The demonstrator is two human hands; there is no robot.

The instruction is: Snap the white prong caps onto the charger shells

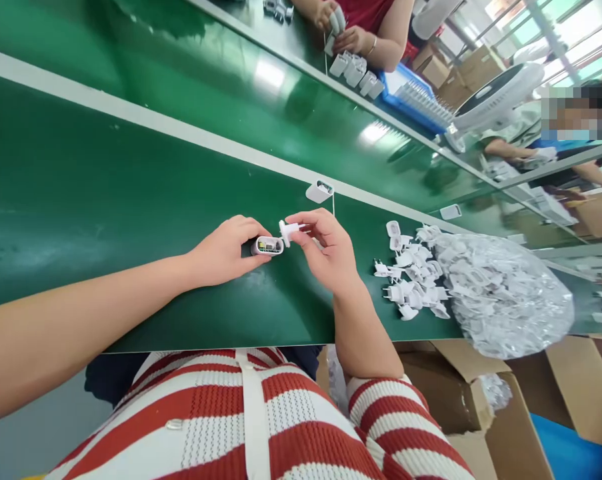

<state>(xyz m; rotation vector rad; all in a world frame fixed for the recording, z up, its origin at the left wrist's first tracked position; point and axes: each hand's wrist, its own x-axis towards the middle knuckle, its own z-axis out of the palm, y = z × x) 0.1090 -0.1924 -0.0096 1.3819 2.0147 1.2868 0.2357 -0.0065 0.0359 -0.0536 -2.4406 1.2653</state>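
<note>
My left hand (pixel 231 250) is closed around a white charger housing (pixel 269 247), its open end facing me with circuit parts showing inside. Pinched between thumb and fingers of my right hand (pixel 328 250) is a white plug cap (pixel 289 231) with pins pointing right. The cap sits just beside the housing's opening; whether the two touch I cannot tell. Beyond my hands another white housing (pixel 319 191) lies on the green table, with a thin white cord near it. To the right lies a loose pile of white plug caps (pixel 415 273).
A clear plastic bag (pixel 505 290) full of white plug parts rests at the table's right. Below the edge stand open cardboard boxes (pixel 445 393). Across the bench a person's hands (pixel 348 40) hold a white part near a blue tray (pixel 413 97) and a fan (pixel 501 97).
</note>
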